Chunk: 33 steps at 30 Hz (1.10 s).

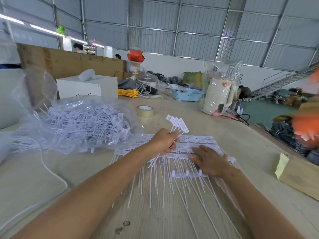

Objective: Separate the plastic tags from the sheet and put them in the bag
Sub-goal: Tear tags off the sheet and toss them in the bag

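Desk (198,116): bag (74,121) of loose tags at left edge, sheet (195,144) mid-desk under flat, straight-fingered right hand (209,161), left hand (165,140) fisted round torn tags (177,123); risk: sheet slips, stems snap or bundle scatters.

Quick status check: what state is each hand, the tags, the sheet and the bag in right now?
Left hand: grips a bunch of separated white plastic tags, raised.
Right hand: flat, pressing the white plastic tag sheet on the table.
Clear plastic bag: open, lying on its side, holding many loose tags.
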Motion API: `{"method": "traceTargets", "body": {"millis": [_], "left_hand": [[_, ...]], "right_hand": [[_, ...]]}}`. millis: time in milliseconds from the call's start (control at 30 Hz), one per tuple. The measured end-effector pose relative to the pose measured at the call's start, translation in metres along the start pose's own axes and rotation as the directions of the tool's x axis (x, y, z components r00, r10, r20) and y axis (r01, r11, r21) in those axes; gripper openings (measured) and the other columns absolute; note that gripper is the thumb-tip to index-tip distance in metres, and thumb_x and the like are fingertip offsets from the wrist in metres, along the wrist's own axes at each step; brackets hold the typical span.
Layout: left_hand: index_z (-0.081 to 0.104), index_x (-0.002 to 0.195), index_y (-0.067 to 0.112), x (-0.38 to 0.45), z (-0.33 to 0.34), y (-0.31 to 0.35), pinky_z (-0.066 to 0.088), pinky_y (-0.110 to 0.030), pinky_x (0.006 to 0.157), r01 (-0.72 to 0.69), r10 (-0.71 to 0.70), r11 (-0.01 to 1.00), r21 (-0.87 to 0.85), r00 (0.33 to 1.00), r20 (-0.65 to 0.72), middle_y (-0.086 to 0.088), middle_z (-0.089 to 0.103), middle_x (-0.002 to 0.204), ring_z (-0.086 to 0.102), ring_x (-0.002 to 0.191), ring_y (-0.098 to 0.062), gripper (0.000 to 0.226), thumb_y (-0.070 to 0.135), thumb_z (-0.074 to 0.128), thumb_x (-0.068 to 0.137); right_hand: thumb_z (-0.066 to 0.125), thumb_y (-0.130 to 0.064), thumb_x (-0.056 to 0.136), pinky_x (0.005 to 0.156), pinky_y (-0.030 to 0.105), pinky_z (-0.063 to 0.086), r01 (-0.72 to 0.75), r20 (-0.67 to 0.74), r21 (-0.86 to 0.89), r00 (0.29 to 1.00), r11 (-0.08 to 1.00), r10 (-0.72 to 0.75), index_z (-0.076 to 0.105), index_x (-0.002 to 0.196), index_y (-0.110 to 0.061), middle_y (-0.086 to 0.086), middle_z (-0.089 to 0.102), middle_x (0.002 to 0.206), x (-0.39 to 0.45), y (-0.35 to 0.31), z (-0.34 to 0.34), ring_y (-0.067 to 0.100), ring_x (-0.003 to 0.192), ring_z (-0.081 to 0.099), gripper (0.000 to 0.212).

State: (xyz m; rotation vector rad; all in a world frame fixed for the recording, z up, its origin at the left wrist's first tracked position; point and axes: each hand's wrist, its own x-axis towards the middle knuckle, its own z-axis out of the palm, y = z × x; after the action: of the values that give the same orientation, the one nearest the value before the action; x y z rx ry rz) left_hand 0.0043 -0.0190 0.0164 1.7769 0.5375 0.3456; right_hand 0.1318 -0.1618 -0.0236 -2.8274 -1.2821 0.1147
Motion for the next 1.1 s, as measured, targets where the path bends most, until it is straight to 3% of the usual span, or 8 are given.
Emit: {"method": "traceTargets", "body": {"millis": [167, 267, 433, 500, 667, 833, 933, 1100], "left_hand": [[0.054, 0.076, 0.010, -0.005, -0.001, 0.014, 0.016, -0.008, 0.033, 0.040, -0.039, 0.987, -0.155, 0.999, 0.013, -0.002, 0.045, 0.048, 0.025, 0.026, -0.006, 0.041, 0.037, 0.033, 0.100], [0.055, 0.075, 0.010, -0.010, -0.001, 0.021, 0.015, -0.009, 0.033, 0.038, -0.024, 0.980, -0.197, 0.997, 0.075, 0.001, 0.046, 0.041, 0.024, 0.028, -0.007, 0.039, 0.030, 0.030, 0.097], [0.054, 0.070, 0.009, -0.020, 0.006, 0.024, 0.014, -0.010, 0.033, 0.036, -0.023, 0.997, -0.069, 0.983, 0.183, 0.001, 0.044, 0.042, 0.022, 0.029, -0.006, 0.037, 0.023, 0.030, 0.094], [0.055, 0.070, 0.008, -0.025, 0.006, 0.022, 0.014, -0.010, 0.033, 0.047, -0.037, 0.998, -0.049, 0.981, 0.193, 0.000, 0.042, 0.044, 0.023, 0.029, -0.006, 0.040, 0.025, 0.030, 0.096], [0.057, 0.073, 0.011, -0.045, -0.007, 0.015, 0.018, -0.012, 0.036, 0.040, -0.058, 0.993, 0.108, 0.985, 0.165, 0.001, 0.041, 0.047, 0.026, 0.032, -0.007, 0.041, 0.032, 0.034, 0.100], [0.054, 0.110, 0.011, -0.070, -0.032, 0.003, 0.035, -0.026, 0.057, -0.233, 0.309, 0.897, 0.375, 0.938, -0.156, -0.006, 0.058, 0.080, 0.052, 0.069, -0.018, 0.019, 0.023, 0.044, 0.098], [0.059, 0.115, 0.005, -0.086, -0.070, -0.002, 0.035, -0.026, 0.065, -0.250, 0.457, 0.766, 0.592, 0.860, -0.228, -0.013, 0.063, 0.097, 0.056, 0.086, -0.025, 0.026, 0.017, 0.043, 0.099], [0.053, 0.057, 0.007, -0.105, -0.152, -0.016, 0.033, -0.020, 0.054, -0.032, 0.312, 0.779, 0.626, 0.886, -0.343, -0.001, 0.042, 0.053, 0.043, 0.062, -0.018, 0.036, 0.016, 0.054, 0.092]], "right_hand": [[0.034, -0.058, 0.094, 0.113, 0.037, 0.025, 0.057, 0.072, 0.053, 0.996, 0.997, -0.061, 0.037, 0.143, -0.016, 0.009, 0.032, 0.152, -0.013, 0.000, -0.012, 0.024, 0.138, 0.031, 0.065], [0.040, -0.051, 0.094, 0.105, 0.035, 0.037, 0.050, -0.263, 0.325, 0.964, 0.945, 0.040, 0.048, 0.136, -0.015, 0.008, 0.053, 0.136, -0.023, -0.012, -0.025, 0.025, 0.123, 0.050, 0.055], [0.060, -0.029, 0.091, 0.063, 0.029, 0.052, 0.318, -0.365, 0.901, 0.923, 0.294, 0.120, 0.060, 0.113, -0.011, 0.009, 0.068, 0.092, -0.033, -0.049, -0.055, 0.021, 0.073, 0.067, 0.028], [0.064, -0.015, 0.088, 0.055, 0.024, 0.047, 0.353, -0.411, 0.874, 0.904, 0.332, 0.119, 0.064, 0.088, -0.007, 0.008, 0.063, 0.071, -0.034, -0.056, -0.061, 0.016, 0.058, 0.058, 0.008], [0.066, -0.024, 0.086, 0.043, 0.019, 0.038, 0.251, -0.277, 0.929, 0.959, 0.272, 0.062, 0.060, 0.068, -0.004, 0.005, 0.052, 0.052, -0.032, -0.075, -0.061, 0.012, 0.043, 0.043, 0.027], [0.068, -0.018, 0.085, 0.041, 0.020, 0.037, 0.348, -0.395, 0.885, 0.913, 0.308, 0.104, 0.061, 0.075, -0.002, 0.006, 0.052, 0.056, -0.023, -0.116, -0.066, 0.010, 0.042, 0.044, 0.020], [0.067, -0.030, 0.086, 0.055, 0.026, 0.051, 0.390, -0.434, 0.861, 0.898, 0.327, 0.072, 0.058, 0.102, -0.006, 0.010, 0.063, 0.082, -0.011, -0.157, -0.072, 0.018, 0.066, 0.060, 0.030], [0.060, -0.041, 0.088, 0.103, 0.045, 0.035, 0.554, -0.750, 0.283, 0.637, 0.783, -0.180, 0.062, 0.114, -0.029, 0.012, 0.038, 0.138, 0.008, -0.200, -0.075, 0.028, 0.129, 0.034, 0.028]]}}
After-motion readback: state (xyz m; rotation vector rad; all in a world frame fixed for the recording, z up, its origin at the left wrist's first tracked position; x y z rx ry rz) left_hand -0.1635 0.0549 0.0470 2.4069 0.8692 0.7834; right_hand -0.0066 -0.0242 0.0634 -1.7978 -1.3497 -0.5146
